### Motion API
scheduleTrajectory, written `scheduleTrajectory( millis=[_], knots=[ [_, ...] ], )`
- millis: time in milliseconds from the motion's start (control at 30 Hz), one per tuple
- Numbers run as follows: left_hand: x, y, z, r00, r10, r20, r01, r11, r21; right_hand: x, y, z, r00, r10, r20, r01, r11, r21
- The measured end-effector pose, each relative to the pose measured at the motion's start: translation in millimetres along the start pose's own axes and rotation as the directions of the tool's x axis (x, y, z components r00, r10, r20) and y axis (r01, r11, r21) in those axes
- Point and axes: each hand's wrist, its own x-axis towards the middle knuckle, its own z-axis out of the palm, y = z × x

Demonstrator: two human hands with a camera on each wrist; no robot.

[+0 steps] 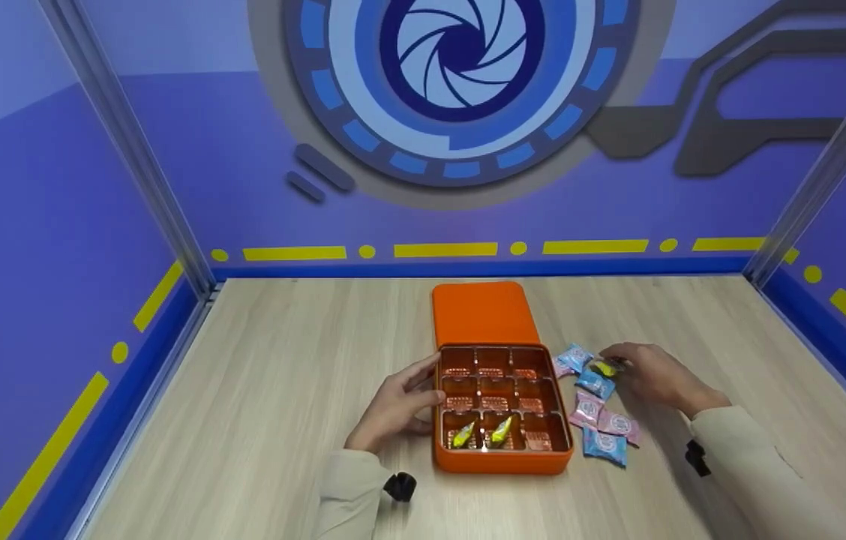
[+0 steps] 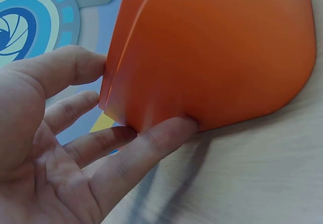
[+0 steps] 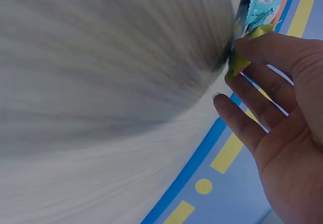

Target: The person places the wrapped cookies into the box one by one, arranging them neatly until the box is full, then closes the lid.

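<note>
The patterned wall [image 1: 205, 150] is spread across the top of the frame; below it, the lower half is filled by the pale wooden tabletop [image 1: 280, 337]; the orange box [image 1: 502, 462] is set on it, just right of the frame's lower centre, with its orange lid [image 1: 484, 313] lying flat directly behind; whether the two are joined by a hinge cannot be told. The box is fitted with a glossy brown insert [image 1: 538, 439] of nine compartments; its walls are judged thin and slightly flexible, so the box is best steadied by its stiffer outer side.

At the box's left side, the left hand [image 1: 397, 405] is placed with fingers spread and fingertips resting against the orange wall; right of the box, the right hand [image 1: 664, 376] is held over the loose sweets, a yellow sweet [image 1: 604, 368] being pinched between thumb and fingertips, as is confirmed at the upper right of the right wrist view.

Two more yellow sweets [image 1: 502, 430] are stood aslant in the front-left and front-middle compartments; blue sweets [image 1: 604, 446] and pink sweets [image 1: 588, 409] are scattered along the box's right side. Each sweet is judged light, with a slick, crinkly wrapper and probably a firm centre; it is best taken across the filled middle, since the flat crimped ends could be bent or slip from the fingertips.
</note>
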Motion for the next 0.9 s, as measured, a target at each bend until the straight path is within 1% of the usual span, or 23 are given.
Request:
scheduleTrajectory(
  millis=[167,367,533,700,900],
  knots=[
    [0.4,0.0,0.1,1.0,-0.005,0.004,0.005,1.0,-0.004,-1.5,2.6,0.6,1.0,0.016,0.002,-0.016,0.999,0.035],
    [0.4,0.2,-0.8,1.0,0.006,0.009,-0.006,1.0,-0.004,-2.4,5.2,0.5,1.0,0.026,-0.011,-0.025,0.998,0.061],
    [0.3,-0.1,-1.4,1.0,0.002,0.01,-0.002,1.0,-0.012,-2.0,5.2,1.8,0.998,0.047,-0.029,-0.045,0.997,0.063],
    [0.2,-0.5,-1.6,1.0,0.006,0.016,-0.005,1.0,-0.028,-2.7,5.5,3.3,0.998,0.043,-0.051,-0.04,0.997,0.059],
    [0.4,-0.8,-1.3,1.0,0.003,0.013,-0.003,1.0,-0.018,-3.6,5.1,2.3,0.996,0.059,-0.059,-0.056,0.996,0.063]
  ],
)
